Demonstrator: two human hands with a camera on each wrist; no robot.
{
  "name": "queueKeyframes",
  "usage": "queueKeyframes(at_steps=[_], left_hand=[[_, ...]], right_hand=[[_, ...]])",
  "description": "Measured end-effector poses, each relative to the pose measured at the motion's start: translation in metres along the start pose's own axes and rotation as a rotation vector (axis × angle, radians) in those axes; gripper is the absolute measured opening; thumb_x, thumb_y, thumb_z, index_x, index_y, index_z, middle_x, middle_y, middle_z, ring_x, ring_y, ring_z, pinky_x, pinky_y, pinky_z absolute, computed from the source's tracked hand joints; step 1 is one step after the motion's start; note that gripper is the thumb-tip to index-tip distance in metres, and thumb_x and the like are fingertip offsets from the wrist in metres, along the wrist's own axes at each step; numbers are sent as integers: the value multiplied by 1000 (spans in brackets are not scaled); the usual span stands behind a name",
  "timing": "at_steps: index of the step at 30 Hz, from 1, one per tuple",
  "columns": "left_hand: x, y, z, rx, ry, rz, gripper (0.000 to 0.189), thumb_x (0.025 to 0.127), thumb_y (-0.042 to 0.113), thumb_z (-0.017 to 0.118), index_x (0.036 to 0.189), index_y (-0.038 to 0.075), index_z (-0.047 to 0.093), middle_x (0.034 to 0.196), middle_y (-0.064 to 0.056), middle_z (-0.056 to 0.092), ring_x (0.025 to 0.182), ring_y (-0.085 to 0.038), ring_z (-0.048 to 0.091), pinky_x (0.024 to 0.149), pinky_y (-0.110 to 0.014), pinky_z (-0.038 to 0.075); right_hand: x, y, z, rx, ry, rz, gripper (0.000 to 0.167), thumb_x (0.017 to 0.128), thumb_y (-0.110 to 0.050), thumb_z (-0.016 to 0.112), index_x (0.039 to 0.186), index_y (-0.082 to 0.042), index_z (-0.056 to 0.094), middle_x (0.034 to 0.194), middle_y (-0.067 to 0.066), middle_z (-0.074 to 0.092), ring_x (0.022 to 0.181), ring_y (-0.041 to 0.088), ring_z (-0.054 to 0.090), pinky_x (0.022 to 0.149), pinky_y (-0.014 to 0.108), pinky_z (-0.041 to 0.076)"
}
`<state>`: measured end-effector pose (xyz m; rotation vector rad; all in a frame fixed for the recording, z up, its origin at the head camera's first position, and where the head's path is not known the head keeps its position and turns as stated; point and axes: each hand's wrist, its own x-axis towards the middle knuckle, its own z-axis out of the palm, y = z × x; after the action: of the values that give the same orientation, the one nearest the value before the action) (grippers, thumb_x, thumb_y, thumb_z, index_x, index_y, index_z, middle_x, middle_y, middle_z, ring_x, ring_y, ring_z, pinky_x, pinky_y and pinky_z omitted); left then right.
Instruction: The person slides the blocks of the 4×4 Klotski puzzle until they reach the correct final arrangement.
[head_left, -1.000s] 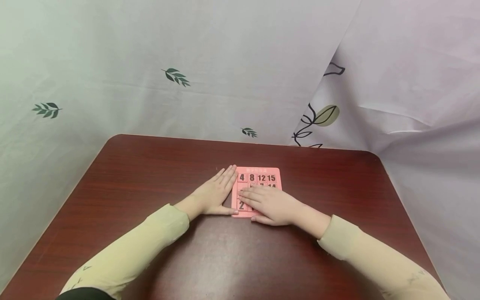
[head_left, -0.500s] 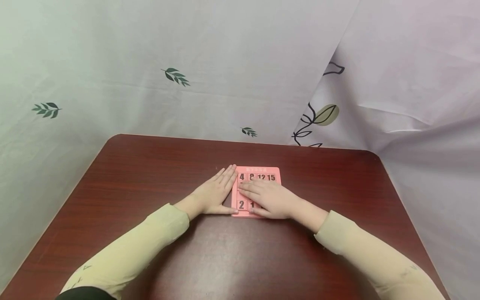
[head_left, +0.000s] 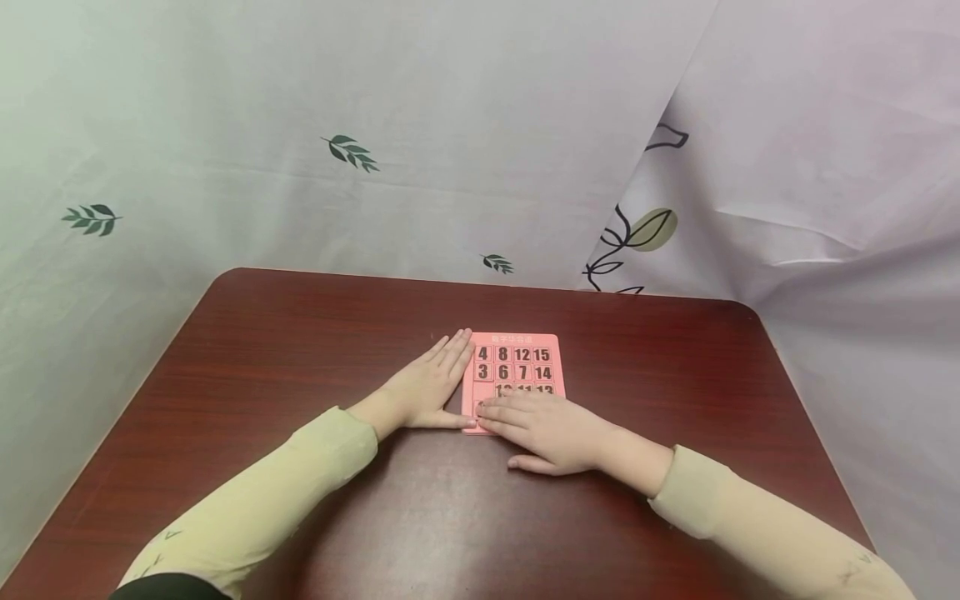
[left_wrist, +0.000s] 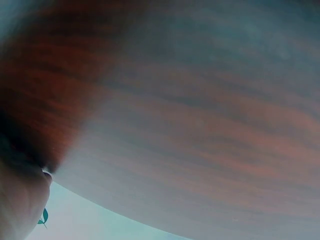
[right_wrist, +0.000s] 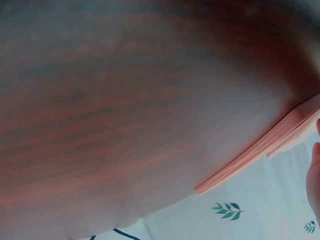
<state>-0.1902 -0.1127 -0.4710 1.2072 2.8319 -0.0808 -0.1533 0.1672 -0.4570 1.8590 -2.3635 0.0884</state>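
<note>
A number puzzle [head_left: 513, 363] is lying against the straight-fingered left hand [head_left: 431, 387] and partly under the right hand [head_left: 551, 431], whose extended, unclenched fingers are overlapping its lower rows.

There is one counter [head_left: 337, 325], and on it one pink number board [head_left: 557, 344]. Twelve numbered tiles [head_left: 503, 372] can be counted on the board, whole or in part: four in the far row, four in the second, three partly covered in the third, and one partly covered at the left of the near row; how many more lie under the right hand [head_left: 543, 429] cannot be told. Two hands are at the board, the other being the left hand [head_left: 426, 387], and two pale sleeves [head_left: 262, 492] show. On the cloth [head_left: 450, 83] beyond, three green sprigs [head_left: 352, 154] and one olive patch [head_left: 654, 230] can be counted.
</note>
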Motion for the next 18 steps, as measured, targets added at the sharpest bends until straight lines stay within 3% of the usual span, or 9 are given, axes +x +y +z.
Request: queueKeyframes(at_steps=[4, 12, 18], left_hand=[[0, 0, 0, -6, -1, -2, 120, 94, 80, 52, 164, -11, 20, 175, -33, 9, 166, -41, 13, 137, -48, 17], [0, -1, 0, -4, -7, -3, 120, 93, 80, 52, 165, -11, 20, 175, -32, 9, 166, -41, 14, 137, -48, 17], [0, 0, -1, -9, -11, -3, 120, 93, 80, 53, 165, -11, 19, 175, -32, 9, 166, -41, 14, 137, -48, 18]], right_hand=[[1, 1, 1, -1, -17, 17, 66, 104, -46, 62, 157, -7, 51, 159, 6, 57, 150, 23, 52, 126, 41, 42], [7, 11, 0, 61, -76, 152, 64, 105, -46, 61, 159, -12, 50, 162, 4, 55, 152, 22, 50, 127, 42, 42], [7, 12, -1, 67, -83, 164, 64, 106, -46, 59, 160, -12, 49, 163, 4, 54, 153, 22, 49, 128, 42, 41]])
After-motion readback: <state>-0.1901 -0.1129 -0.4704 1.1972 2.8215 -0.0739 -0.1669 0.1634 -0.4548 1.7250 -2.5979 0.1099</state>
